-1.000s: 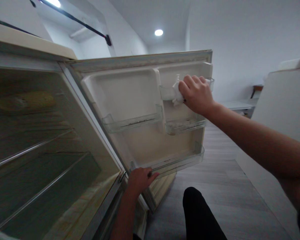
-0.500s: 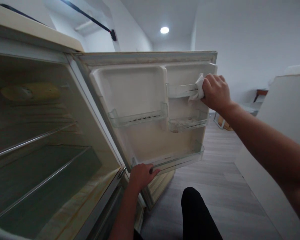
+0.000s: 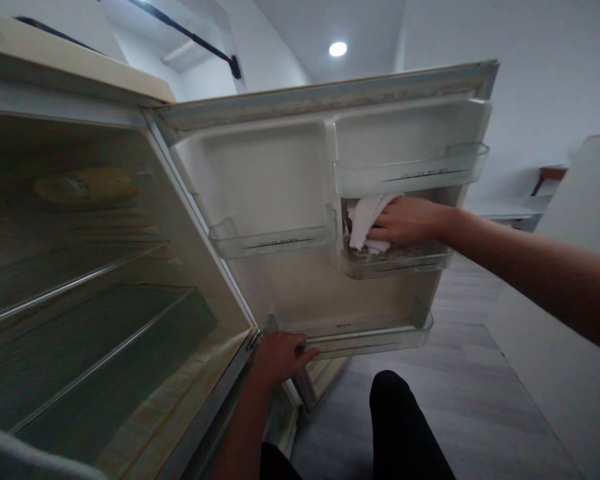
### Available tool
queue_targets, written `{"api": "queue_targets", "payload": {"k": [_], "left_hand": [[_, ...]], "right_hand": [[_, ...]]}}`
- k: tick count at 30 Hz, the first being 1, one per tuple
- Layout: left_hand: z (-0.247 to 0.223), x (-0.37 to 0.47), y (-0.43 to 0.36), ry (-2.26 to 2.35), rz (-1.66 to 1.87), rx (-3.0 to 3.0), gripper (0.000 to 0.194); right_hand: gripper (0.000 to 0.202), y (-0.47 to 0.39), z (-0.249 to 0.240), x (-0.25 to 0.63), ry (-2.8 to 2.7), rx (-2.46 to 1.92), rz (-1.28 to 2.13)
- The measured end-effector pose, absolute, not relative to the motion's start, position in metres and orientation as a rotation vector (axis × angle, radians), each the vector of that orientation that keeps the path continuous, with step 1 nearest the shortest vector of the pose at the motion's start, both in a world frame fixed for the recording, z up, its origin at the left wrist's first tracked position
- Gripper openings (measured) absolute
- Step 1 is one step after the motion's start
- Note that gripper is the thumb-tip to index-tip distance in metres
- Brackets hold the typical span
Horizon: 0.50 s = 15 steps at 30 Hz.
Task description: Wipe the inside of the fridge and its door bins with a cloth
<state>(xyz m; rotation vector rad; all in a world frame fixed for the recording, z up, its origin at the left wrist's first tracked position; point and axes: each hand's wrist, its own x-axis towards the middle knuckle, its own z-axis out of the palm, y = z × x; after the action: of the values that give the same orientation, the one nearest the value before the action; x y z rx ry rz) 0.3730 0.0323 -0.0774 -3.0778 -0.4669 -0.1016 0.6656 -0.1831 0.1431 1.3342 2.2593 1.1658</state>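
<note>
My right hand [image 3: 400, 220] grips a white cloth [image 3: 367, 220] and reaches into the middle door bin [image 3: 400, 267] on the right side of the open fridge door [image 3: 270, 167]. Part of the cloth hangs down inside that bin, against its inner left end. Low on the door, my left hand [image 3: 283, 360] is closed on the left end of the clear bottom door bin [image 3: 375, 340]. Some of its fingers are hidden behind the bin. Above my right hand sits a clear upper bin [image 3: 415, 173]. Another clear bin [image 3: 273, 243] is fixed on the door's left half.
At left, the fridge interior [image 3: 80, 267] shows glass shelves and a yellowed lamp cover [image 3: 87, 185]. A white cabinet [image 3: 555, 287] stands at right. My dark-clothed knee [image 3: 395, 407] is below the door, above the grey floor [image 3: 460, 373].
My right hand has moved with the cloth from the upper right bin down and left into the bin below. The door's free edge appears closer. My left hand keeps its place.
</note>
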Motion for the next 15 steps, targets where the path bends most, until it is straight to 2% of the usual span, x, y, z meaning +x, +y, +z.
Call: {"api": "queue_targets", "payload": {"k": [3, 9, 12, 15], "left_hand": [[-0.078, 0.371, 0.034, -0.445, -0.092, -3.096, 0.061], [-0.075, 0.376, 0.03, -0.485, -0.094, -3.091, 0.063], [-0.073, 0.378, 0.028, -0.508, -0.089, -3.094, 0.062], [-0.073, 0.378, 0.027, -0.505, -0.087, -3.093, 0.06]], "right_hand": [[0.044, -0.169, 0.146, 0.663, 2.184, 1.343, 1.222], [0.034, -0.151, 0.142, 0.658, 2.122, 1.431, 1.305], [0.035, -0.16, 0.141, 0.665, 2.118, 1.435, 1.331], [0.025, -0.178, 0.14, 0.674, 2.014, 1.502, 1.322]]}}
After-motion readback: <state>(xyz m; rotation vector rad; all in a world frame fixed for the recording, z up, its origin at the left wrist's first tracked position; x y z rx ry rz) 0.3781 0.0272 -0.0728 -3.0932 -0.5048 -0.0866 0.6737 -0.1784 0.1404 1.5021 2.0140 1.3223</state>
